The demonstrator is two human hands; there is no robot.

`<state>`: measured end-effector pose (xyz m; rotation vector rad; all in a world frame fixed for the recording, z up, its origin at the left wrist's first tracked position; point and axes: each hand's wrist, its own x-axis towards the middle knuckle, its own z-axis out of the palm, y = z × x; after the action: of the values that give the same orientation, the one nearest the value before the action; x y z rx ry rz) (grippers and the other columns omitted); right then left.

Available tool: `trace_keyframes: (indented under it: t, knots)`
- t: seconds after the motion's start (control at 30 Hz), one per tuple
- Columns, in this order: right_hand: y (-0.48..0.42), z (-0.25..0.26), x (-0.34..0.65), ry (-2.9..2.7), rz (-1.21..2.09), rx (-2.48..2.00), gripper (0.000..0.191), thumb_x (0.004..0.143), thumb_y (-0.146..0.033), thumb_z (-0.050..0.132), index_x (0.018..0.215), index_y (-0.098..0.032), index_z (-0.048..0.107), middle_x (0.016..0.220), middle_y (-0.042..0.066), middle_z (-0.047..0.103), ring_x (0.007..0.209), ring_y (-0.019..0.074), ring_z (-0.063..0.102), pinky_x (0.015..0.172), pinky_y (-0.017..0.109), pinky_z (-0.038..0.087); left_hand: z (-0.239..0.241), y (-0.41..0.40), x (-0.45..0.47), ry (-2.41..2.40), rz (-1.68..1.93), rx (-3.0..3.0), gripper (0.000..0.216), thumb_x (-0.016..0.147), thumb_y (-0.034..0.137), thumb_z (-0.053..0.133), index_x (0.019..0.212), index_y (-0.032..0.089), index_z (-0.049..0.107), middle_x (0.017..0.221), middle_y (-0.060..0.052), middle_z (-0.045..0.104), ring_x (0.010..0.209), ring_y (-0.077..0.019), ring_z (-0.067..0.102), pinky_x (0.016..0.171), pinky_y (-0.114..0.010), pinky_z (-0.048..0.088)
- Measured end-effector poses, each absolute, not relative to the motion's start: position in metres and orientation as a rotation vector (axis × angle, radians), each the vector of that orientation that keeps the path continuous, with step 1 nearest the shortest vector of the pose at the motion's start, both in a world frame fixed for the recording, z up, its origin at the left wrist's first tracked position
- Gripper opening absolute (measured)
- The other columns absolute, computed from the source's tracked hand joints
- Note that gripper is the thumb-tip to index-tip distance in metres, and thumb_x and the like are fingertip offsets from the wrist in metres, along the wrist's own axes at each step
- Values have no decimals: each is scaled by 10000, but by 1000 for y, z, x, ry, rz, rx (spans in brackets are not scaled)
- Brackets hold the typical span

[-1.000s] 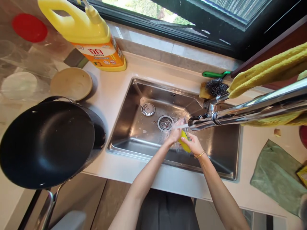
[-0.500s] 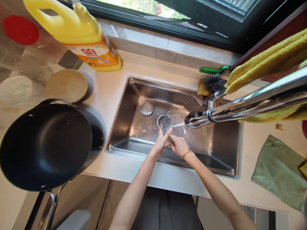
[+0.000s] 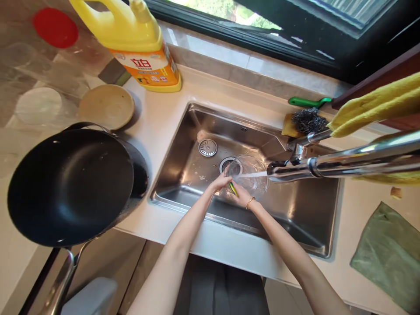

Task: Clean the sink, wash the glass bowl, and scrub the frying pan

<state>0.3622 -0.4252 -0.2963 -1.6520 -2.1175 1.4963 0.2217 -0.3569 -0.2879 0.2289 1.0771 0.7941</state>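
Over the steel sink, both hands work on a clear glass bowl under the tap's stream.

Left hand grips the bowl's near rim; right hand is closed on a yellow sponge pressed against the glass, above the drain.

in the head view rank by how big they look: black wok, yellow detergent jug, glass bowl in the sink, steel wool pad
1. black wok, though it sits nearest the camera, which inflates it
2. yellow detergent jug, partly cut off by the frame edge
3. glass bowl, held under the tap by both hands
4. steel wool pad
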Motion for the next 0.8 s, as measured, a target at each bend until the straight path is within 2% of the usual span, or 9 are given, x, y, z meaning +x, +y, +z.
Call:
trace_keyframes:
  t: [0.07,0.13,0.23,0.33,0.47,0.53,0.6,0.7,0.8]
  knots:
    - [-424,-318,369,-1993,1583,-1574,600,901,-345,408,1457,-159,283,1468,147,384,1351,233,367,1099,413,316,-296,-348,214,1100,607,355,803,544,-1,614,1306,233,518,829,-30,698,601,-145,631,551,-267,547]
    - [-420,-333,371,-2017,1551,-1667,524,930,-358,334,1432,-206,348,1434,123,427,1331,222,386,1088,415,320,-300,-337,207,1174,314,635,802,599,54,615,1360,246,450,916,-43,700,643,-163,654,555,-290,561]
    - [-411,-345,364,-2196,1357,-1837,519,897,-301,408,1399,-174,383,1298,144,519,1198,226,477,1009,401,387,-306,-325,201,1320,-12,990,735,697,134,620,1390,182,380,1121,-123,656,828,-225,681,649,-328,577]
    - [-404,-353,352,-2320,1270,-1854,483,841,-208,479,1311,-115,425,1168,133,565,1052,193,524,922,324,429,-315,-321,203,1444,-71,1058,711,717,152,657,1358,93,354,1252,-233,573,981,-294,654,732,-348,562]
    - [-390,-362,342,-2556,1181,-1801,317,826,-142,481,1139,-103,511,1107,139,564,950,188,533,844,289,431,-330,-323,212,1529,-204,1115,724,717,174,696,1333,78,329,1223,-273,585,1027,-323,644,781,-365,539]
    - [-376,-363,343,-2669,1121,-1785,221,870,-156,432,1053,-126,551,1098,145,563,985,209,517,866,312,416,-334,-324,215,1558,-264,1134,722,720,171,698,1330,80,322,1199,-277,599,1037,-320,643,806,-367,527]
    - [-357,-362,348,-2745,1046,-1817,216,902,-164,386,1017,-144,567,1094,145,565,1059,227,487,921,335,388,-336,-324,217,1577,-307,1159,713,727,156,686,1331,81,314,1188,-278,606,1051,-315,639,836,-370,513]
    - [-334,-357,363,-2759,906,-2017,247,912,-224,413,1119,-169,535,1185,151,530,1161,253,447,946,361,389,-334,-325,216,1588,-342,1201,695,729,128,667,1323,81,308,1172,-272,618,1074,-312,631,874,-376,492]
    - [-336,-347,379,-2633,747,-2420,377,937,-305,367,1256,-118,441,1226,231,490,1114,305,522,818,391,473,-329,-330,216,1598,-344,1227,632,761,117,614,1313,86,307,1152,-267,629,1077,-305,632,881,-375,485]
